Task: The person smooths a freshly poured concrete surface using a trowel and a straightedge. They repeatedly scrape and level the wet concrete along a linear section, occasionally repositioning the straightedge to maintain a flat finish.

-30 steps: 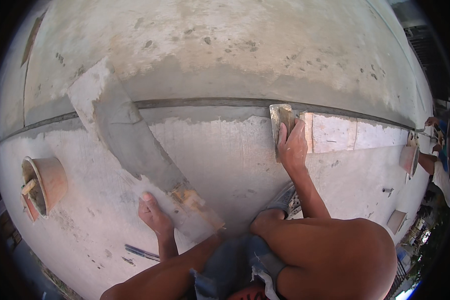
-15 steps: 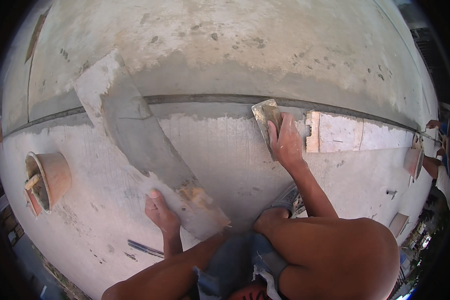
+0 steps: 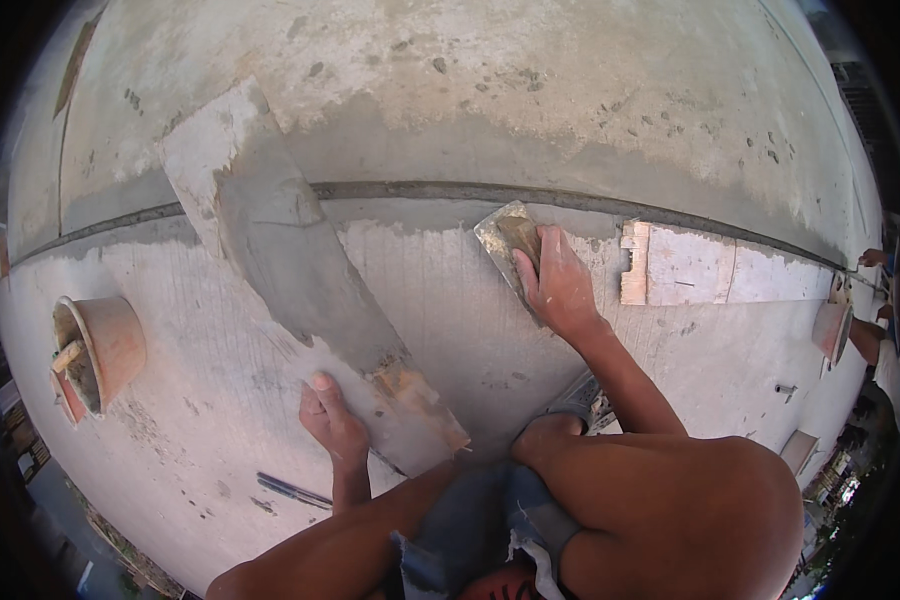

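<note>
My left hand (image 3: 338, 425) is closed on the lower left edge of a long mortar-smeared board (image 3: 290, 250), which lies slanted across the groove (image 3: 390, 188) in the concrete. My right hand (image 3: 565, 285) grips a flat, cement-crusted hand trowel (image 3: 505, 240) just below the groove, right of that board. A short pale board (image 3: 695, 265) with a ragged left end lies along the groove to the right of the trowel. Two thin dark rods (image 3: 290, 488) lie on the slab beside my left forearm.
A pinkish bucket (image 3: 115, 355) with a wooden handle in it sits at the left; another (image 3: 830, 330) is at the right, near a co-worker's arms (image 3: 865, 340). My bare knees and a shoe (image 3: 575, 390) occupy the lower edge. A small metal piece (image 3: 785, 390) lies at the right.
My right hand has drawn the trowel leftward and tilted it away from the short board. My left hand and the long board sit slightly farther right in the picture.
</note>
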`<state>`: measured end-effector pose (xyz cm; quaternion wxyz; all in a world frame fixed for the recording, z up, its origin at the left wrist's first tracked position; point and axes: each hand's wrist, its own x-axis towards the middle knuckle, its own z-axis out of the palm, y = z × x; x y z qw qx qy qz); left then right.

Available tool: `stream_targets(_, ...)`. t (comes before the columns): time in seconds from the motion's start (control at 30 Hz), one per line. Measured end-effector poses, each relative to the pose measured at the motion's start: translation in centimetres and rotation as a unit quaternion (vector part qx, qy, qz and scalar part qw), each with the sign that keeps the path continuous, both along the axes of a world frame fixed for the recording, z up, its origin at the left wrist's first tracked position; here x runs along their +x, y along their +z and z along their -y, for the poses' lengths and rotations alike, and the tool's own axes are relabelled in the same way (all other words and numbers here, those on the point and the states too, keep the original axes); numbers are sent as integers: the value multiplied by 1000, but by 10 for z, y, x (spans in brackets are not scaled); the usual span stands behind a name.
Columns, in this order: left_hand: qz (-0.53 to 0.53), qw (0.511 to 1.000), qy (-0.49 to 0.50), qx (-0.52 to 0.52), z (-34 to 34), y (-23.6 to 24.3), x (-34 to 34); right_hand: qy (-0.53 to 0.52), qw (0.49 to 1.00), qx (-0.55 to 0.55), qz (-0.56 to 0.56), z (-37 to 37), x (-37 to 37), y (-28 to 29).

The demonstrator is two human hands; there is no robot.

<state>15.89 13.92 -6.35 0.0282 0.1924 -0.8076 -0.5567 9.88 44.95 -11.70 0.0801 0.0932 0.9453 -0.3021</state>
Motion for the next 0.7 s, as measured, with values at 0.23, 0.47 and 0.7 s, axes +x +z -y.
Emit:
stream_targets(0.23,-14,1000,-11,-12,6,-5,1,17,1000,-22,-10,18,-8,7)
stream_targets(0.47,10,998,-15,-52,8,-2,2,109,992,-57,-1,39,-7,4)
stream_targets(0.7,-25,999,8,-20,10,-1,0,29,999,-15,24,26,-29,-1)
